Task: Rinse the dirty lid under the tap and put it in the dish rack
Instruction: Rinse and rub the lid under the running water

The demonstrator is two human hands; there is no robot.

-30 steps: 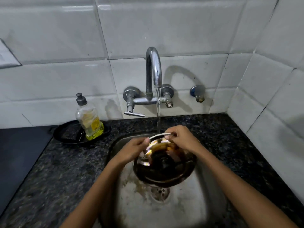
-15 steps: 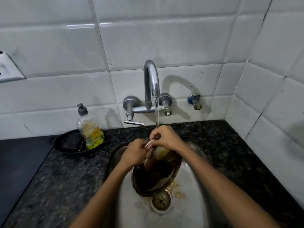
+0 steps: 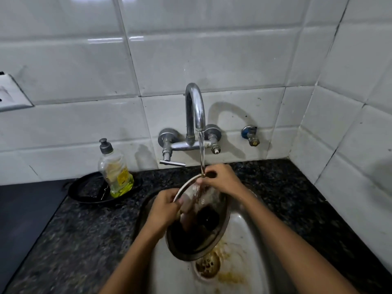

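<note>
Left hand (image 3: 164, 209) fingers hidden behind lid (image 3: 198, 234).

Two bare forearms come into the picture from the lower edge. No sleeve shows on either arm up to the frame edge. The left hand (image 3: 164, 209) and the right hand (image 3: 224, 180) wear no gloves. On the parts of the wrists and fingers that face the camera, no ring, watch, bracelet or band can be seen. The fingertips are partly hidden and blurred, so the nails cannot be made out. Both forearms are slim and smooth, with no marks visible.
</note>
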